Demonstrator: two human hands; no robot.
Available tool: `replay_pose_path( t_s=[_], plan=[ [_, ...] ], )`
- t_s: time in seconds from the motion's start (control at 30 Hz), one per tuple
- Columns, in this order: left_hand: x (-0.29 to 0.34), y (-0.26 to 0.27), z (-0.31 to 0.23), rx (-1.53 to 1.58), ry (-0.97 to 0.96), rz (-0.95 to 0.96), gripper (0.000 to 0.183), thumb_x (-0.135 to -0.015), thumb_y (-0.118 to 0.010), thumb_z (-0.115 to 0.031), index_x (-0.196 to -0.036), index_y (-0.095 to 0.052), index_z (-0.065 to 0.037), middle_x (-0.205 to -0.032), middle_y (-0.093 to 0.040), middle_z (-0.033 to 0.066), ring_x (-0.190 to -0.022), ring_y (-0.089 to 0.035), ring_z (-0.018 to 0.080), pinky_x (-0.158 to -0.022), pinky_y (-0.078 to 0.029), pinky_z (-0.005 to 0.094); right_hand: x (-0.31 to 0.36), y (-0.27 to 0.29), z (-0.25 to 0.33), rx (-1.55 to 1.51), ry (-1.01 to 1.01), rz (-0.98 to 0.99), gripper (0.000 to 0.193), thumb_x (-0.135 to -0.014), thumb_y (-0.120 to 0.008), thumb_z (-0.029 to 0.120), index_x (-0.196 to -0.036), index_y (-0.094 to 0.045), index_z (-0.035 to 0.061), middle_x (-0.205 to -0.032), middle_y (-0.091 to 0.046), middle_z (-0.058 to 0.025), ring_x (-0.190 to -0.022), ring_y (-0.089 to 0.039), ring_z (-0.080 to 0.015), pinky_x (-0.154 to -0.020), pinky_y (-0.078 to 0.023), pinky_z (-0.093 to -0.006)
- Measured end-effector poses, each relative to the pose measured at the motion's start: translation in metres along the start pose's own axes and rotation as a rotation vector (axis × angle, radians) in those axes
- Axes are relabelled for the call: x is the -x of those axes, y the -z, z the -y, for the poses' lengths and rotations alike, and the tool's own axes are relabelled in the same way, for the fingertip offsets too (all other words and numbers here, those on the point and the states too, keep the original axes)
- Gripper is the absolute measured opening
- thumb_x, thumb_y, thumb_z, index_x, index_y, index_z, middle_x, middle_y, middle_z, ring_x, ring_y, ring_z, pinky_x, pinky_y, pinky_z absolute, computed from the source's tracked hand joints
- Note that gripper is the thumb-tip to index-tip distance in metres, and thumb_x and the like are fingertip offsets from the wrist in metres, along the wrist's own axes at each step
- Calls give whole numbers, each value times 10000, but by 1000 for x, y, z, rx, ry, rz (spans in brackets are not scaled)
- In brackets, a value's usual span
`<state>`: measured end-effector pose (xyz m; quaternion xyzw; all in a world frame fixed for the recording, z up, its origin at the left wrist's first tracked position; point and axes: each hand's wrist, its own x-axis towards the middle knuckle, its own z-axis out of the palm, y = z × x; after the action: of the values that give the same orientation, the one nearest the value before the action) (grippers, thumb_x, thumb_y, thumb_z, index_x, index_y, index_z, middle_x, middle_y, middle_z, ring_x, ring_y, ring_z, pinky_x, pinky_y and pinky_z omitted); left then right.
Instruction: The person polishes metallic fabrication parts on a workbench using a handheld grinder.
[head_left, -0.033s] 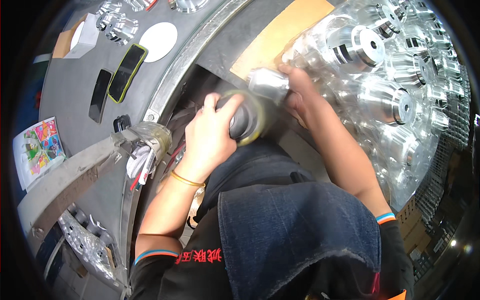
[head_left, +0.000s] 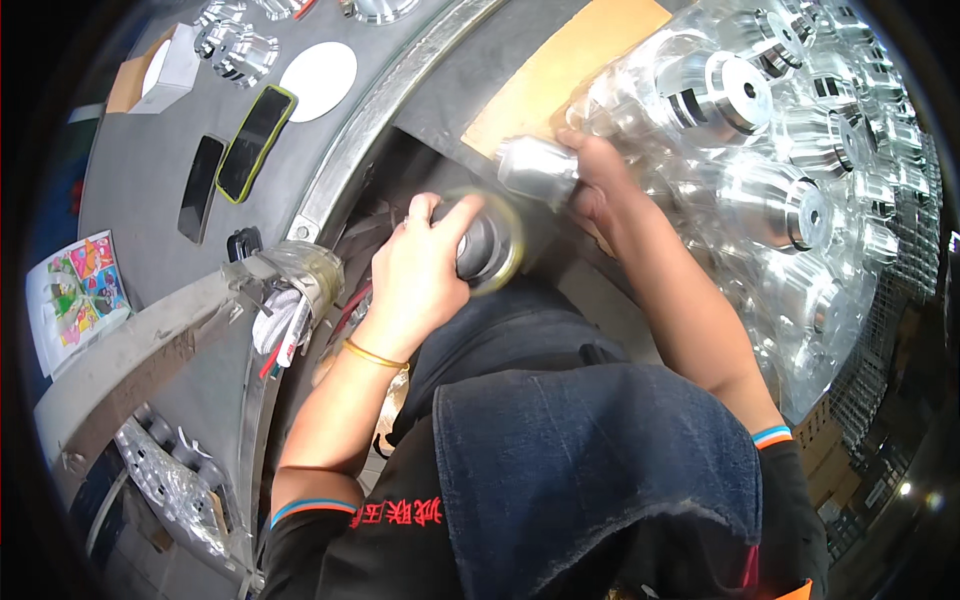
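Evidently gripping something with each hand. With the left hand, clasping a dark grey round piece with a yellowish rim, smeared by blur, before the lap. With the right hand, holding a smooth, silvery metal piece by its right end, just beside the lower end of a flat tan board. To the right, under clear crinkled plastic film, rows of polished, stepped metal parts. Nearer, over dark clothing, faded blue denim cloth with a worn edge. Since the earlier frame, almost unchanged: lowered very slightly at left, kept in place at right. Reaching forward with both forearms, left one slanting inward, right one angled up and leftward, knuckles uppermost at left.
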<state>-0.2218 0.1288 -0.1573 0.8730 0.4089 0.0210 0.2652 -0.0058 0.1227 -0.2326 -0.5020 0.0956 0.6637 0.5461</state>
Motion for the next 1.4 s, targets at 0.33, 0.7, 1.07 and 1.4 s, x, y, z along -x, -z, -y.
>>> replay_pose_path(
  t_s=[0.33, 0.7, 1.07, 1.4],
  plan=[
    [-40, 24, -11, 192, -38, -72, 625, -566, -591, 86, -1138, -505, -151, -986, -522, 129, -922, -563, 353, -778, -462, 402, 28, -16, -15, 91, 138, -94, 327, -911, -379, 130, -1110, -457, -119, -1035, -573, -221, -912, -606, -297, -792, -505, -420],
    [-7, -3, -3, 243, 49, -145, 647, -548, -615, 83, -1128, -505, -184, -1030, -488, 115, -885, -571, 358, -730, -480, 428, 14, -9, -9, -46, 22, -124, 389, -923, -365, 212, -1159, -472, -78, -1052, -584, -204, -965, -584, -304, -867, -463, -408],
    [-44, 21, -1, 221, 6, -58, 658, -544, -618, 87, -1143, -486, -151, -1002, -529, 128, -989, -550, 335, -823, -451, 385, 33, -19, -26, 76, 212, -88, 327, -912, -363, 151, -1071, -491, -103, -1025, -576, -225, -915, -601, -312, -806, -501, -391],
    [3, -5, 5, 327, 73, -118, 675, -532, -637, 66, -1136, -493, -198, -981, -503, 106, -865, -567, 335, -714, -470, 414, 25, -8, -16, -27, 81, -23, 371, -914, -322, 191, -1104, -447, -103, -1038, -563, -246, -880, -609, -334, -770, -525, -418]
  ],
)
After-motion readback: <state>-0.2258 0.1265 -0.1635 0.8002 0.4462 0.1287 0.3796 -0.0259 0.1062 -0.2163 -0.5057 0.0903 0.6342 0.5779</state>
